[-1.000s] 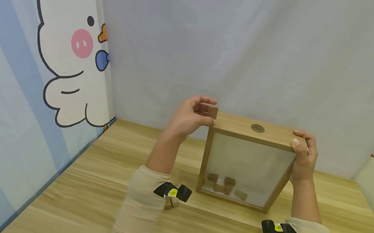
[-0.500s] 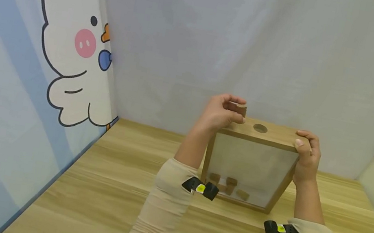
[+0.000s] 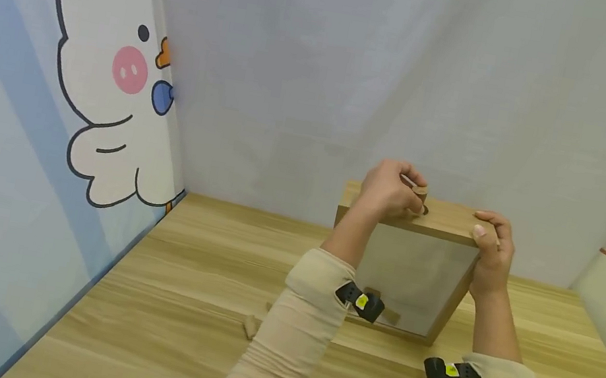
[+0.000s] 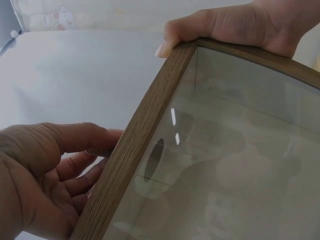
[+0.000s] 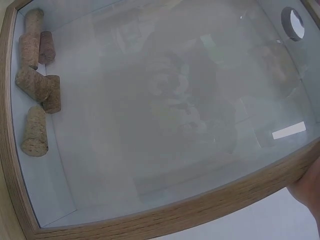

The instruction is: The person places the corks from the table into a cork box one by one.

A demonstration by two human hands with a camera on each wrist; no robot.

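Note:
A wooden-framed box (image 3: 456,221) with a clear front stands upright on the table, a round hole (image 5: 293,23) in its top. My left hand (image 3: 388,191) pinches a cork (image 3: 420,191) between thumb and fingers, right at that hole. In the left wrist view the thumb and fingers lie along the frame's outer side, the cork mostly hidden behind it. My right hand (image 3: 493,257) grips the box's top right corner, thumb on the front edge and fingers over the top. Several corks (image 5: 36,132) lie along the bottom inside the box, best seen in the right wrist view.
Loose corks (image 3: 250,327) lie on the wood-grain table (image 3: 194,264) left of the box, partly hidden by my left sleeve (image 3: 295,321). A pale curtain (image 3: 297,81) hangs close behind, and a cartoon-printed panel (image 3: 92,80) borders the left side.
My left hand has carried the cork rightward across the box's top, from its left end to the hole. My right hand keeps its grip on the corner; the box stays in place.

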